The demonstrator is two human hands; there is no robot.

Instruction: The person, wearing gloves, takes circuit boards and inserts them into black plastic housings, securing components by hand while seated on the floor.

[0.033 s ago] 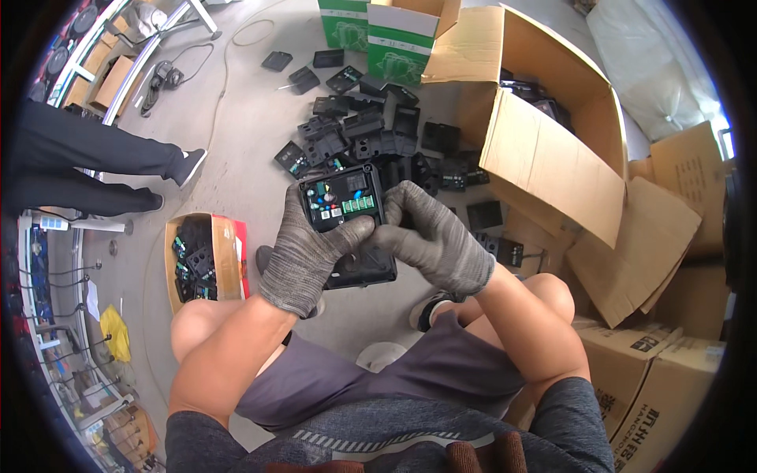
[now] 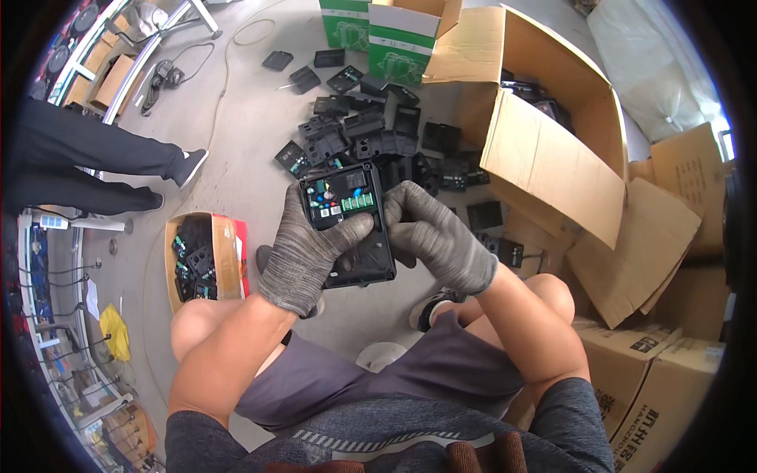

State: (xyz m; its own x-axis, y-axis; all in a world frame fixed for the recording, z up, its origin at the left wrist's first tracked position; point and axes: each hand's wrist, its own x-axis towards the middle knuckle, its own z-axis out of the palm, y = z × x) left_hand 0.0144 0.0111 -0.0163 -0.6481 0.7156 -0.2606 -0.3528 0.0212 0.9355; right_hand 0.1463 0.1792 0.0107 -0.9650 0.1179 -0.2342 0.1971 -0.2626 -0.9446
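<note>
More of the black case [image 2: 369, 258] lay bare once the thumb of the right hand [image 2: 448, 243] drew back toward the case's right edge, where the fingers were curled, their grip unclear; the left hand [image 2: 301, 256] clasped the other side, seemingly bearing the hold. The case hung short of the pile of black casings [image 2: 364, 123], and dark printing marked the cartons [image 2: 619, 364] at lower right.
</note>
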